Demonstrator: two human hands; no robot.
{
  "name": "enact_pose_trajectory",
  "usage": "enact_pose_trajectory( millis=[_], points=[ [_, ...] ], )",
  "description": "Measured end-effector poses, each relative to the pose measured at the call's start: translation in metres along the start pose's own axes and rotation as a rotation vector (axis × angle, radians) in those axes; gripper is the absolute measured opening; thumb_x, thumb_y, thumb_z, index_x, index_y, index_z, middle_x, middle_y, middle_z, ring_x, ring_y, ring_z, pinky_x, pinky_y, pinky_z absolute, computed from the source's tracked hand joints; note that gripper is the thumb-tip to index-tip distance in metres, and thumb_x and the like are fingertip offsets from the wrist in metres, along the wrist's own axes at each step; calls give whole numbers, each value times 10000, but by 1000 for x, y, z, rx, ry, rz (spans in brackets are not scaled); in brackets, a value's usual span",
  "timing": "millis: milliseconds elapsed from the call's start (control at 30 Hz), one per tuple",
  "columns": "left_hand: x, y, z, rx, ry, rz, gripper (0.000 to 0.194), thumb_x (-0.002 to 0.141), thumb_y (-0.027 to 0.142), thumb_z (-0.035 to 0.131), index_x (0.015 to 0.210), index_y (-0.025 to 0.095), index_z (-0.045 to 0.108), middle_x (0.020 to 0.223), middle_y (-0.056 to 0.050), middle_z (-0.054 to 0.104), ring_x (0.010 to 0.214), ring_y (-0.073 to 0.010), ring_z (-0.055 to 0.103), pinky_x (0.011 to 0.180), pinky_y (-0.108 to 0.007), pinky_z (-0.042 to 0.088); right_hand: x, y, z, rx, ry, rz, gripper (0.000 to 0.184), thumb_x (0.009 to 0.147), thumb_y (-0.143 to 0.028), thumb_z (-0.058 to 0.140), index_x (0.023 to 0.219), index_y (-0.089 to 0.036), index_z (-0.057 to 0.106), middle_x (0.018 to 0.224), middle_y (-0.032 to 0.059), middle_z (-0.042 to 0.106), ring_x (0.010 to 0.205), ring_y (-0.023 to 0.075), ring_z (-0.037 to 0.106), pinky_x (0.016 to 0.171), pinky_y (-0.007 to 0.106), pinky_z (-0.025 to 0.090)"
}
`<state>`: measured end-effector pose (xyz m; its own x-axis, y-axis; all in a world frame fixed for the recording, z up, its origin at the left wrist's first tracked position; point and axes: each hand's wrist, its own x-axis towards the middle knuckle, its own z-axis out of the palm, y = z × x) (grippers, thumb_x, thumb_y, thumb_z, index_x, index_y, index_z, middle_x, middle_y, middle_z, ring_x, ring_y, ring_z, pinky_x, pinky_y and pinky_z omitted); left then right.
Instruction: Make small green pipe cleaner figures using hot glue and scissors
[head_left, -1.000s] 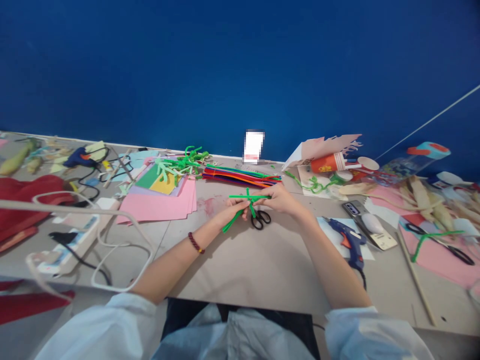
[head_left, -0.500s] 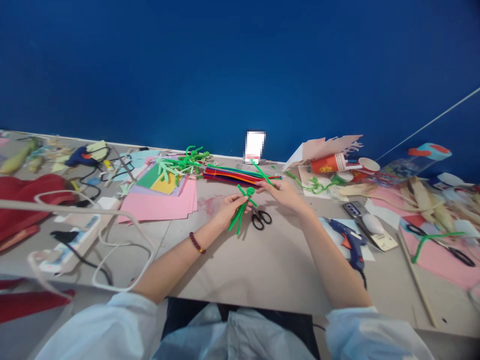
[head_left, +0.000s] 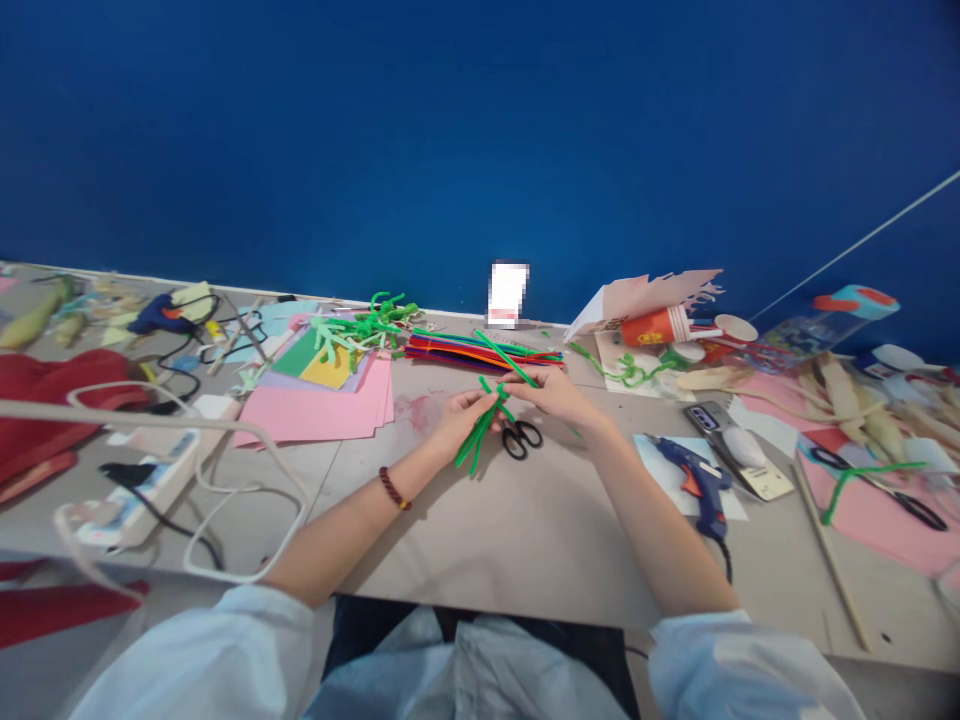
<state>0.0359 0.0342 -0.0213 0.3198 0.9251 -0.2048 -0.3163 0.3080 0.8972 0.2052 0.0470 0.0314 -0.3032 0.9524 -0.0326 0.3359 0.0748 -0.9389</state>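
Note:
Green pipe cleaners (head_left: pixel 471 446), bent and twisted together, are pinched in my left hand (head_left: pixel 459 420), their loose ends hanging toward me. My right hand (head_left: pixel 551 392) is closed on a straight green pipe cleaner (head_left: pixel 501 352) that slants up and to the left past its fingers. Its fingertips meet the top of the twisted piece, where the exact crossing is partly hidden. Black-handled scissors (head_left: pixel 522 438) lie on the table just under my hands, their blades covered. Behind them rests a bundle of coloured pipe cleaners (head_left: pixel 480 352).
Pink paper sheets (head_left: pixel 315 412) and a pile of green pipe-cleaner shapes (head_left: pixel 367 325) lie left. A white power strip (head_left: pixel 154 485) and looping cable sit nearer left. To the right are a blue glue gun (head_left: pixel 697 480), a phone (head_left: pixel 709 420), a red paper cup (head_left: pixel 656 325) and a wooden stick (head_left: pixel 832 560).
My right hand drew a straight green pipe cleaner away from the twisted piece, then brought it back to it. My left hand kept its pinch and tilted the piece, ends downward.

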Motion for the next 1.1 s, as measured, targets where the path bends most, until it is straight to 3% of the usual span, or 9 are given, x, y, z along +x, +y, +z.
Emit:
enact_pose_trajectory(
  millis=[333, 733, 1100],
  points=[
    [9, -8, -8, 82, -2, 101, 234, 693, 359, 668, 679, 132, 614, 505, 15, 542, 429, -72, 477, 450, -212, 367, 5, 13, 7, 31, 8, -73, 284, 731, -363, 649, 919, -157, 704, 925, 60, 707, 832, 187, 632, 755, 283, 451],
    [3, 3, -1, -182, -31, -171, 124, 645, 256, 609, 689, 150, 563, 481, 42, 439, 430, -80, 401, 421, -220, 349, 4, 9, 18, -92, 81, -122, 228, 741, -307, 639, 909, -175, 720, 912, 48, 727, 873, 220, 656, 785, 298, 464],
    [7, 0, -1, -171, -32, -167, 81, 645, 222, 562, 623, 153, 527, 460, 45, 405, 419, -80, 389, 403, -221, 337, 2, 6, 19, -27, 79, -83, 225, 742, -316, 634, 890, -169, 720, 895, 49, 724, 863, 215, 649, 772, 293, 464]
  ],
)
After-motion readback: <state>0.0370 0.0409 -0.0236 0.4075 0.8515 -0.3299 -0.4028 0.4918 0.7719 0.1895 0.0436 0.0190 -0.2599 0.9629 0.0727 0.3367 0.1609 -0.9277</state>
